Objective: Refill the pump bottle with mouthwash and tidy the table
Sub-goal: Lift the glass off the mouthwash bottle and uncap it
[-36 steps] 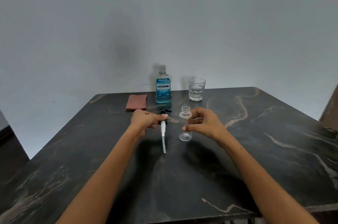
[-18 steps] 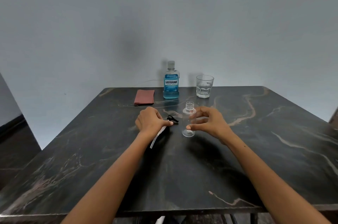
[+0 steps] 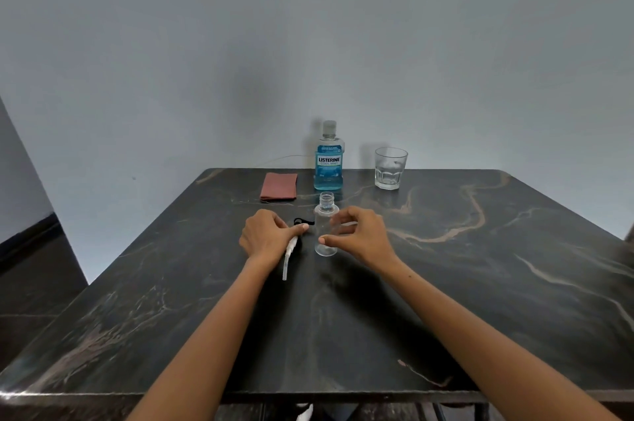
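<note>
Right hand (image 3: 360, 235) fingers curl around the upright, uncapped pump bottle (image 3: 326, 228); left hand (image 3: 266, 237) pinches the pump (image 3: 291, 249); mouthwash (image 3: 328, 163) stands straight beyond.

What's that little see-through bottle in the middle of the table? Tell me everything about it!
The small pump bottle is clear, looks like plastic and looks empty. It has a round body, sloped shoulders and a narrow threaded neck, open at the top because its pump is off. It stands upright on the dark marble-look table, in front of the blue mouthwash bottle. The right hand curls around its side, the thumb low near its base and the fingers higher up, though contact is hard to confirm. The left hand does not touch it.
</note>
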Available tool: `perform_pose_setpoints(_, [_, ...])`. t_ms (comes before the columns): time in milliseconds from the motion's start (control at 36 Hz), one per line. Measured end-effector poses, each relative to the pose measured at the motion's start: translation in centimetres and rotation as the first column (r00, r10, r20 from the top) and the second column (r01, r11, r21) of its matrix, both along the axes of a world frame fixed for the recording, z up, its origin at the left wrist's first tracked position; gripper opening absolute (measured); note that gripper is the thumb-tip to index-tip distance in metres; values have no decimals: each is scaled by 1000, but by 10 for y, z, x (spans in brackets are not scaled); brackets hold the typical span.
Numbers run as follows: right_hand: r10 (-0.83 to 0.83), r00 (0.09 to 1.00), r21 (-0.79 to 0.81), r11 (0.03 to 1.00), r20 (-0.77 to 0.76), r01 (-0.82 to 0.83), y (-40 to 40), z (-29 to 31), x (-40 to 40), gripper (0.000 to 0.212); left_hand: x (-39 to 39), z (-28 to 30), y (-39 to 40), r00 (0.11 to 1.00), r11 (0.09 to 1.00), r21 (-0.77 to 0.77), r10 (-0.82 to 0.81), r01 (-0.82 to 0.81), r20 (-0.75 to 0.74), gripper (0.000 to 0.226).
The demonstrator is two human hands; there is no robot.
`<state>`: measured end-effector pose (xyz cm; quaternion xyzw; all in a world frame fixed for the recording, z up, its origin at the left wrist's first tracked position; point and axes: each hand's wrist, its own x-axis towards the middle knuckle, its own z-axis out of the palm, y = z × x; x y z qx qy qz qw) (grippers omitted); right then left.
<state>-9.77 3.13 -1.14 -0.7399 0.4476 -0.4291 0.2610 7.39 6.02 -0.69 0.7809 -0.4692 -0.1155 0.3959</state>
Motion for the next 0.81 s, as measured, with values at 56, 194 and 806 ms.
perform_pose_setpoints(56, [-18,1000,-5,1000,5,18,1,-2,2,47,1,-1,0,1000,1000,-8,6,-6,-9,45])
perform_pose_setpoints(194, [-11,1000,-20,1000,-1,11,3,0,1,53,0,1,4,1000,992,-121,19,-22,-22,43])
perform_pose_setpoints(806, [-316,945,66,948,85,311,-15,15,-137,12,-164,1,20,839,748,-593,-501,297,-212,12])
